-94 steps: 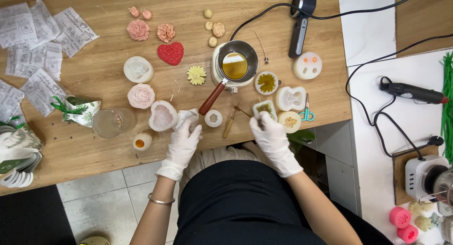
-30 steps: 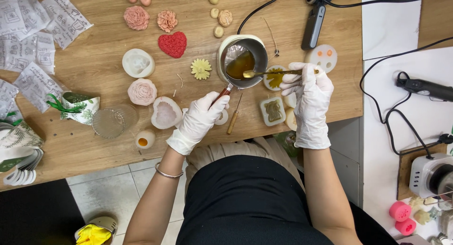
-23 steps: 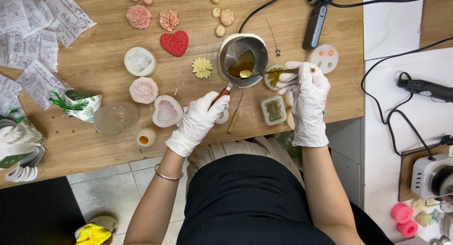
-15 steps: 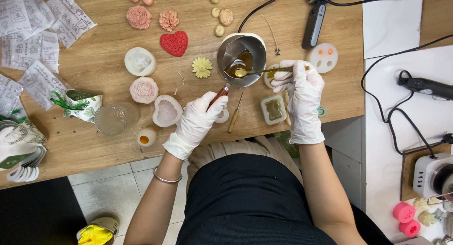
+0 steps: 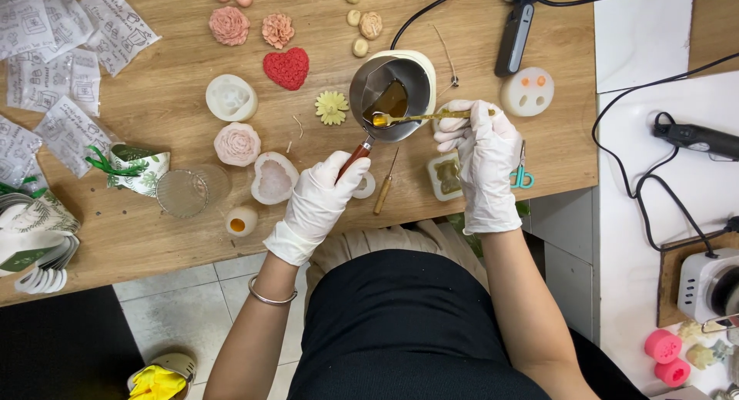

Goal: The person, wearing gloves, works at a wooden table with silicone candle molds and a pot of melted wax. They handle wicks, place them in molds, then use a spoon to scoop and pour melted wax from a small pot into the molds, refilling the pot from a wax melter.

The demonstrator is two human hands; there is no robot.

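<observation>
A small metal melting pot point(image 5: 391, 92) with amber liquid wax sits tilted on a white heater base at the middle of the wooden table point(image 5: 154, 207). My left hand point(image 5: 319, 200), in a white glove, grips the pot's red-brown wooden handle point(image 5: 354, 157). My right hand point(image 5: 483, 157), also gloved, holds a gold spoon point(image 5: 416, 118) level, its bowl filled with wax at the pot's near rim. A square mould with greenish wax point(image 5: 445, 177) lies just left of my right hand.
Pink flower candles point(image 5: 229, 24), a red heart candle point(image 5: 286, 67), a yellow daisy candle point(image 5: 332, 107) and white silicone moulds point(image 5: 231, 98) lie on the table. A heat tool point(image 5: 514, 38) and cables run at back right. Small scissors point(image 5: 522, 175) lie near the edge. Packets point(image 5: 46, 53) are stacked at left.
My right hand has brought the spoon from the small mould at the right to the pot and dipped it in the wax. My left hand moved up onto the pot's handle.
</observation>
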